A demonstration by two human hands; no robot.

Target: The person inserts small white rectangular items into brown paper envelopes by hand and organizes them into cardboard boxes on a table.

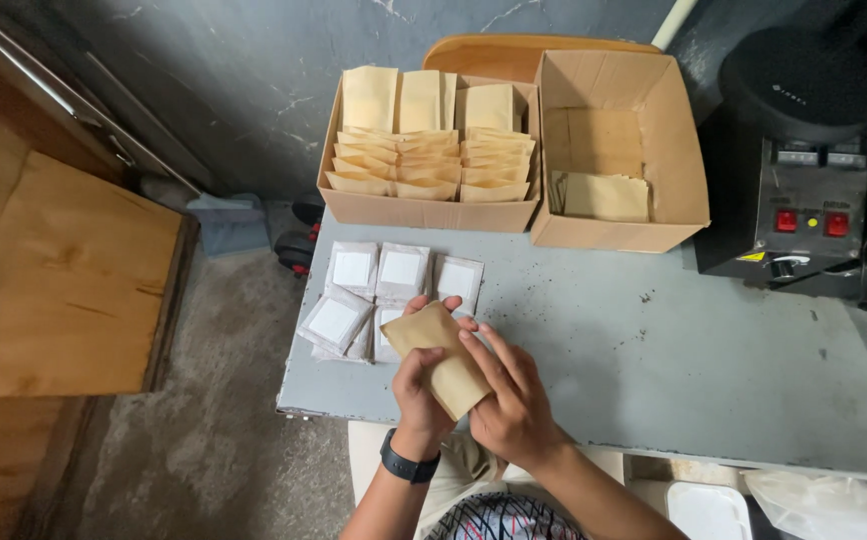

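**Q:** What is the setting?

**A:** Grey and scuffed, a metal counter (654, 350) fills the middle of the view, seen from above, with a concrete floor and a wooden panel off to the left. Two cardboard boxes stand at the counter's far edge: the left box (424, 210) is packed with upright rows of tan paper pouches, while the right box (644, 230) holds only a few lying flat. A black machine with red buttons (804, 220) stands on the right.

**Q:** Where are the hands, and what do they hold?

**A:** Both are near the counter's front edge, closed around a single tan paper pouch (441, 350). The left hand (416, 395), with a dark band on its wrist, cups the pouch from below. The right hand (509, 400) lays its fingers along the pouch's right edge. The pouch is tilted, raised just above the counter.

**Q:** What lies nearby?

**A:** Just beyond the pouch, a cluster of small white sachets (374, 295) lies flat on the counter — some overlapping.

**Q:** How would the pouch handle?

**A:** Judging by its look, it is very light, thin and flexible — easy to crease. Pinching it gently by its side edges seems best, leaving the open end free.
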